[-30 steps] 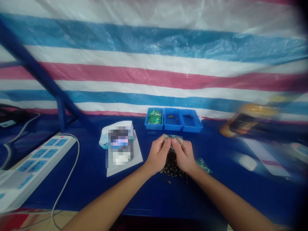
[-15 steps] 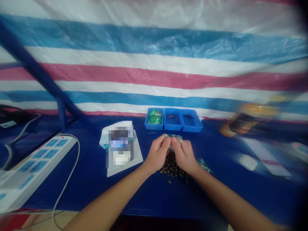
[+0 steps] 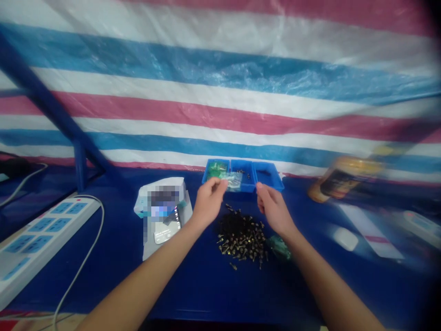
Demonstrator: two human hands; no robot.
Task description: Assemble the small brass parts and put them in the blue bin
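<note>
My left hand (image 3: pixel 211 197) pinches a small clear plastic bag (image 3: pixel 233 181) between thumb and fingers. The bag hangs in the air in front of the blue trays, with small pale shapes inside. My right hand (image 3: pixel 274 206) is apart from the bag, its fingers curled and closed, with nothing seen in them. Below and between both hands lies a pile of small dark and brass-coloured screws (image 3: pixel 243 236) on the blue table (image 3: pixel 206 285). A greenish plastic bag (image 3: pixel 279 248) lies beside the pile, partly behind my right forearm.
Three small blue trays stand at the back: the left tray (image 3: pixel 208 174) holds green bags, the middle tray (image 3: pixel 246 187) a few screws, the right tray (image 3: pixel 279 179) something dark. A phone (image 3: pixel 167 233) and white packet sit left, near a power strip (image 3: pixel 48 234). A blurred jar (image 3: pixel 344 179) stands right.
My hands, together on the bag before, have drawn apart. The left keeps the bag and the right has let go of it, so more of the screw pile shows.
</note>
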